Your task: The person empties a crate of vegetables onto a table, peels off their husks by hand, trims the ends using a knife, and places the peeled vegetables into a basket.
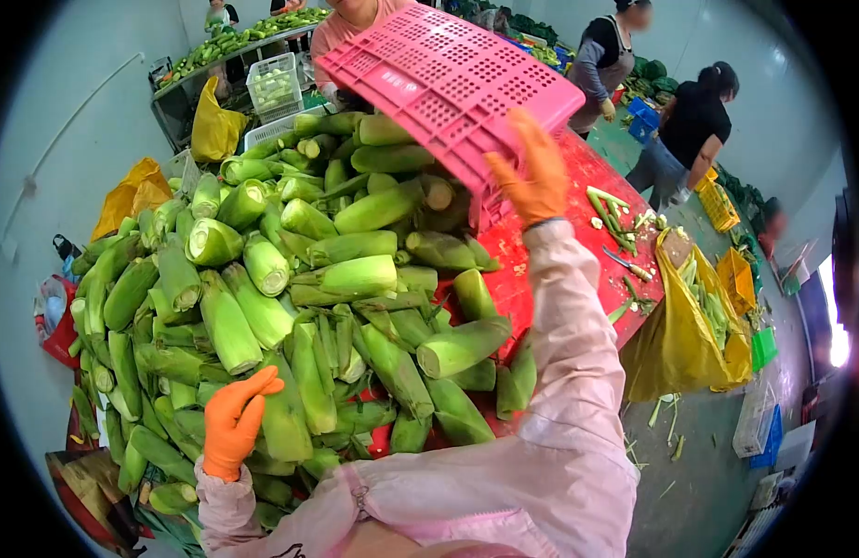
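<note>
A large heap of corn cobs in green husks covers the table in front of me. My left hand, in an orange glove, is held over the near left of the heap with its fingers apart and nothing in it. A pink perforated plastic crate is tipped on its side above the far edge of the heap. At its lower right edge is my right hand, also orange-gloved, with fingers spread; whether it touches the crate cannot be made out. A person in pink stands behind the crate.
On the red tabletop lie a knife and green trimmings. A yellow bag of husks hangs at the table's right edge. Two other people are at the right. White crates stand at the back left.
</note>
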A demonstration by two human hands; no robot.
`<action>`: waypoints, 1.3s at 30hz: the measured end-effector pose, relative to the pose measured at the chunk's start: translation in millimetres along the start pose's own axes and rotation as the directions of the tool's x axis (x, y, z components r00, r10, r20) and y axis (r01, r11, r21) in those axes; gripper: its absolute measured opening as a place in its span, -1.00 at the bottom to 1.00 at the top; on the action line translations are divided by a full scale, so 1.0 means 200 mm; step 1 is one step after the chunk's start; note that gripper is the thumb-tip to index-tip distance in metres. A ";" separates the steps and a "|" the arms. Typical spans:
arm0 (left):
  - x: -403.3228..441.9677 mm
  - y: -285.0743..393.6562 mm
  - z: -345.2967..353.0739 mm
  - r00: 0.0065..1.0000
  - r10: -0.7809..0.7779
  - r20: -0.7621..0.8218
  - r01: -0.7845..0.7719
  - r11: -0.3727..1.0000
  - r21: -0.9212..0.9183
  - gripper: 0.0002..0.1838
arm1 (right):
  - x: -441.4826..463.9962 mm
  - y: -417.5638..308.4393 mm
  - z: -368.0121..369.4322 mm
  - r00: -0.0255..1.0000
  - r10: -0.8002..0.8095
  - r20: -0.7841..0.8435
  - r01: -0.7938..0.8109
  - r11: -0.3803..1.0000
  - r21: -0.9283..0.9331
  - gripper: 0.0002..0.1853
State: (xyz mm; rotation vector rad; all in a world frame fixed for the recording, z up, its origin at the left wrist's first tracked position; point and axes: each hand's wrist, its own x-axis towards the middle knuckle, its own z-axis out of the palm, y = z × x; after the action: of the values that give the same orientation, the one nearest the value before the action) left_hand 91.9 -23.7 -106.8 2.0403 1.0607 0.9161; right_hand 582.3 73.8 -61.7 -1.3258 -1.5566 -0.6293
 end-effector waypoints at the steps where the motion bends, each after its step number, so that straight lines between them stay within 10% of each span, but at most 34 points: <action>1: 0.01 -0.02 -0.01 1.000 0.021 -0.004 -0.021 1.000 0.021 -0.63 | 0.02 -0.09 0.09 0.994 -0.044 0.102 0.048 0.998 -0.045 -0.42; 6: 0.08 -0.08 -0.03 0.999 -0.026 0.031 0.028 0.997 -0.067 -0.63 | -0.39 -0.41 0.36 0.861 -0.089 0.500 0.243 0.937 -0.251 -0.46; 11: 0.32 0.01 -0.03 0.976 0.135 0.170 -0.131 0.991 -0.037 -0.63 | -0.69 -0.33 0.26 0.833 -0.199 0.516 0.120 0.976 0.184 -0.57; 14: 0.42 0.06 -0.02 0.956 0.216 0.198 -0.225 0.974 0.027 -0.63 | -0.33 -0.26 -0.02 0.991 -0.079 -0.111 0.097 0.981 0.168 -0.65; 17: 0.42 0.03 -0.01 0.975 0.162 0.149 -0.156 0.986 -0.054 -0.63 | -0.18 0.02 -0.11 0.767 0.349 -0.539 -0.174 0.921 0.348 -0.63; 20: 0.38 0.00 -0.01 0.976 0.170 0.136 -0.174 0.985 0.018 -0.62 | -0.29 0.54 -0.09 0.685 0.728 -0.028 -0.362 0.374 0.854 -0.52; 26: 0.17 -0.14 0.00 0.989 -0.022 0.145 0.047 0.985 -0.167 -0.64 | -0.26 0.09 -0.29 0.538 0.836 0.102 -0.315 0.087 0.945 -0.59; 36: 0.08 -0.13 -0.11 0.999 0.004 0.040 0.005 0.977 -0.212 -0.62 | 0.10 -0.65 -0.17 0.930 0.279 -0.240 -0.065 0.766 0.639 -0.53; 39: 0.02 -0.13 -0.13 0.998 -0.024 0.062 0.035 0.983 -0.181 -0.62 | 0.13 -0.83 -0.07 0.964 0.223 -0.141 -0.074 0.743 0.666 -0.44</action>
State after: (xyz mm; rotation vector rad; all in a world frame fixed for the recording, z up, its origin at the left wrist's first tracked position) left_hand 61.9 -3.5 -111.4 1.8849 0.9371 0.8975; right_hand 432.9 27.0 -0.9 -0.7940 -1.2957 -0.0782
